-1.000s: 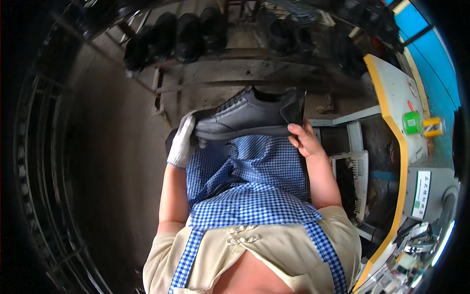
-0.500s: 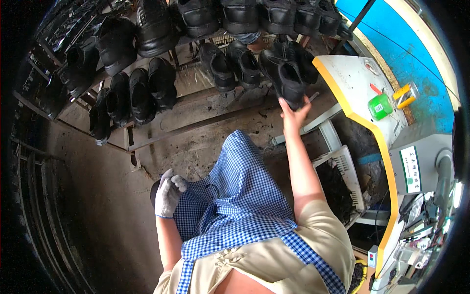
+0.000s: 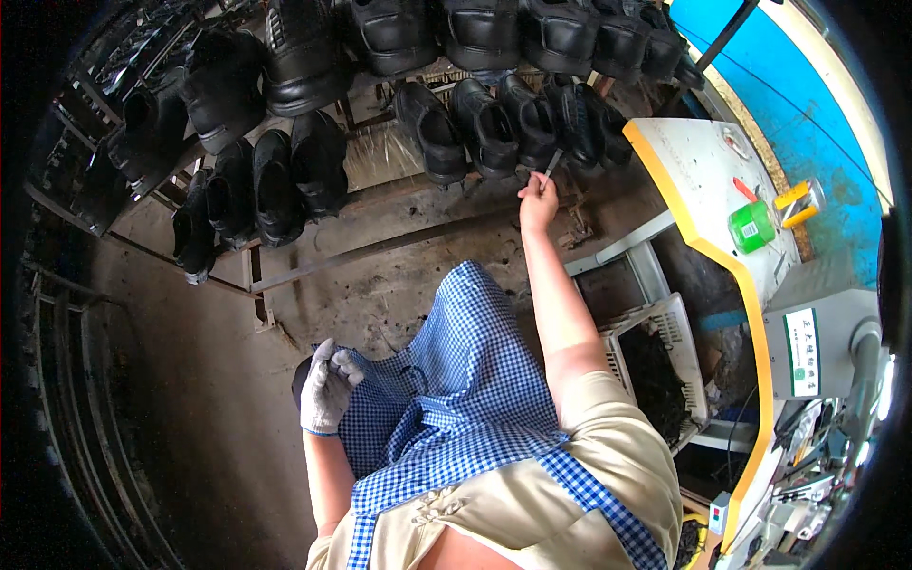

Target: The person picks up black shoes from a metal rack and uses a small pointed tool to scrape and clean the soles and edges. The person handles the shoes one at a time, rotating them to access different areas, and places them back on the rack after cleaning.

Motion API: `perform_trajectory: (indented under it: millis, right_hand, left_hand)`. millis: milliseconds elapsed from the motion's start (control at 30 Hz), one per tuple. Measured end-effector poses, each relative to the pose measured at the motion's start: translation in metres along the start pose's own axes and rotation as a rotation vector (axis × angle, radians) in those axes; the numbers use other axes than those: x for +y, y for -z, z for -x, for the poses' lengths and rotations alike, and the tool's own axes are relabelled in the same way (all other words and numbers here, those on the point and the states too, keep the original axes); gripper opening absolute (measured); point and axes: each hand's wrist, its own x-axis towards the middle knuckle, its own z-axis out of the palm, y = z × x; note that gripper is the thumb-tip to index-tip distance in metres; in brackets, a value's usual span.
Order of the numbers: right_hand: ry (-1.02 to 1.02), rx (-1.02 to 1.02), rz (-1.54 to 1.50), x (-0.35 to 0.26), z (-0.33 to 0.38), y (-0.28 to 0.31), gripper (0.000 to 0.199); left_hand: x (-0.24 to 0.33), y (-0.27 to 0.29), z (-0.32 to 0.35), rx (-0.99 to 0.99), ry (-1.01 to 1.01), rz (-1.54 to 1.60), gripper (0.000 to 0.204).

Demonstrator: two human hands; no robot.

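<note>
My bare right hand (image 3: 540,201) reaches forward to the edge of the lower shoe rack. Its fingers pinch a thin, silvery, blade-like tool (image 3: 554,161) that points up toward the shoes. Just beyond the fingertips stands a black shoe (image 3: 529,119), heel toward me, in a row with other black shoes (image 3: 484,133). At the lap, my left hand (image 3: 328,389) wears a pale grey glove. Its fingers are curled in, and whatever lies inside them, if anything, is hidden. A blue checked apron (image 3: 465,380) covers my lap.
Black shoes (image 3: 394,38) line the upper rack level, with more on the left (image 3: 256,185). At right is a white table with a yellow edge (image 3: 655,180), bearing a green jar (image 3: 750,228). Beneath it sits a white crate (image 3: 686,351) of dark scraps.
The black shoe that my right hand gripped now stands on the lower rack, released. That hand has drawn slightly left, still with the thin tool. My left hand stays near my lap.
</note>
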Motion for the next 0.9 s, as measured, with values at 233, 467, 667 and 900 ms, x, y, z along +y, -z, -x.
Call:
perform_trajectory:
  millis: [233,467,667,900]
  right_hand:
    - [0.28,-0.404,0.768,-0.126,-0.012,-0.013,0.056]
    - [0.315,-0.414,0.757,-0.143,-0.004,0.034,0.047]
    - [0.321,-0.439,0.13,-0.218,0.077,0.124,0.03]
    - [0.485,-1.078,-0.108,-0.291,0.184,0.171,0.036]
  left_hand:
    - [0.005,-0.031,0.011,0.004,-0.019,-0.002,0.045]
    - [0.002,-0.021,0.015,-0.088,-0.025,0.014,0.052]
    - [-0.008,-0.018,0.011,0.018,0.06,-0.019,0.054]
    - [-0.004,-0.089,0.003,0.035,-0.033,0.02,0.06]
